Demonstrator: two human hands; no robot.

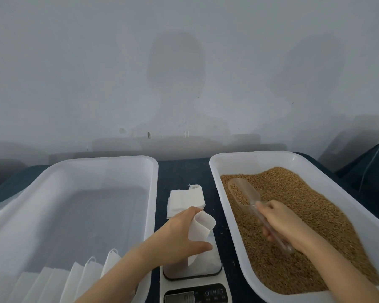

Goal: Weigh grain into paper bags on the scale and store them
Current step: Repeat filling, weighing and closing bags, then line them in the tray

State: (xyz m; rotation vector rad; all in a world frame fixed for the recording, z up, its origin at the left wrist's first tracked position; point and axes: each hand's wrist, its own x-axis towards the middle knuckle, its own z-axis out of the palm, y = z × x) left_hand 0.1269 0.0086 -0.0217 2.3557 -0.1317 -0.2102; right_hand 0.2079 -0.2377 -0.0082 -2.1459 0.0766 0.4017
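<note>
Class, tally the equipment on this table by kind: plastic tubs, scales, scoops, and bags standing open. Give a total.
Plastic tubs: 2
Scale: 1
Scoop: 1
Open bag: 1
Total: 5
Flat spare bags lie stacked between the tubs; their number cannot be told.

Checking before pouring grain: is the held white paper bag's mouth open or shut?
Open: the white paper bag, upright in the left hand, shows a rounded, gaping mouth.

Your white paper bag (202, 228) stands upright, mouth open, on the scale (206, 266). Brown grain (304, 226) fills the right tub (214, 171), the clear scoop (244, 191) resting on it. The spare bags (184, 200) lie stacked flat just behind the scale.
</note>
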